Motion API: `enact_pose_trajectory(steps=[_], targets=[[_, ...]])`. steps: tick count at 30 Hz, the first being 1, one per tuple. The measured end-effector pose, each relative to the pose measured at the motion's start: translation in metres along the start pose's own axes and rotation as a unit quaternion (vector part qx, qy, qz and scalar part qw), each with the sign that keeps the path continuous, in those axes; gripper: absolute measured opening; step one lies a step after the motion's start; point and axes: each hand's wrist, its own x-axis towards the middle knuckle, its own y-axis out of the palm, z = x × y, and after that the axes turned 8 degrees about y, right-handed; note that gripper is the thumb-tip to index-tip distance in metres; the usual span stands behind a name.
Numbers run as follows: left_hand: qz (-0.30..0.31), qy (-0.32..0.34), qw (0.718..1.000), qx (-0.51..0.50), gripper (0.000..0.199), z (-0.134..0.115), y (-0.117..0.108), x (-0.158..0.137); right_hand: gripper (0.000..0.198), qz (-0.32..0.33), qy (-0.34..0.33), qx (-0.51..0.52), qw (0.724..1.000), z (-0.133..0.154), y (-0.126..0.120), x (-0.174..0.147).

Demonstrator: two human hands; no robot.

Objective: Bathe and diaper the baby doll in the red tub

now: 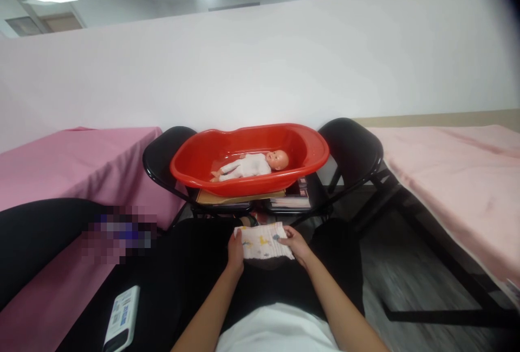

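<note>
the left hand [235,250] and the right hand [296,243] had their fingers closed on opposite side edges of a small white cloth printed with yellow and blue figures [263,242], which was stretched flat between them above the lap. beyond it stood a glossy red plastic tub [182,170], between two black chair backs. a bald baby doll in white clothing [255,165] lay on its back inside, head toward the right.

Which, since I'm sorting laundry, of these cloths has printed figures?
The white cloth held by left hand and right hand bears yellow and blue figures; the pink cover and paler cover look plain.
</note>
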Motion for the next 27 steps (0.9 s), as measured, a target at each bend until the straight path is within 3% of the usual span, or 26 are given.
enact_pose_trajectory(steps=[4,12,27], targets=[[0.0,-0.005,1.0,-0.004,0.044,-0.001,-0.001,-0.001,0.036,-0.036,0.009,-0.065,0.997,-0.006,-0.003,0.002],[0.0,-0.007,1.0,-0.007,0.045,0.001,-0.002,0.0,0.045,-0.074,-0.023,-0.104,0.992,-0.008,-0.005,0.006],[0.005,-0.03,1.0,-0.002,0.046,-0.002,0.003,-0.003,0.052,-0.175,-0.006,-0.082,0.981,-0.005,-0.008,0.011]])
